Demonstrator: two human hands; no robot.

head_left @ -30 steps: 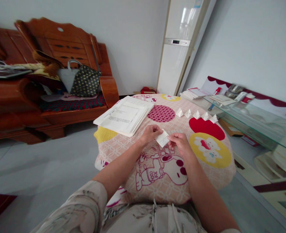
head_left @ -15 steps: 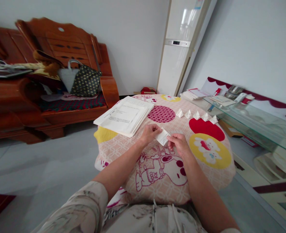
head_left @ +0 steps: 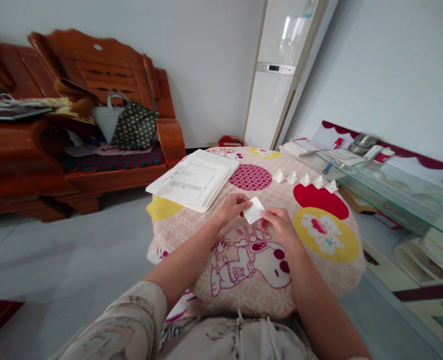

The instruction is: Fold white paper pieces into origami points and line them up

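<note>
A small folded square of white paper [head_left: 253, 210] is held just above the cloth-covered table [head_left: 183, 235]. My left hand [head_left: 235, 207] pinches its left corner between thumb and fingers. At the opposite side, my right hand [head_left: 277, 222] grips the paper's right corner, thumb on top. Beyond my hands, several folded white paper pieces [head_left: 305, 180] with pointed tops stand in a row near the table's far right edge. To the left lies a stack of printed sheets [head_left: 191, 177].
A glass-topped cabinet [head_left: 394, 187] stands right of the table, carrying papers [head_left: 300, 146] and metal bowls [head_left: 366, 140]. A wooden sofa [head_left: 127, 175] with a patterned bag [head_left: 134, 125] is at the left. A tall white air conditioner [head_left: 272, 95] stands at the back.
The folded paper has turned slightly in my fingers and its face looks plainer and brighter now. Both hands keep their grip in almost the same place.
</note>
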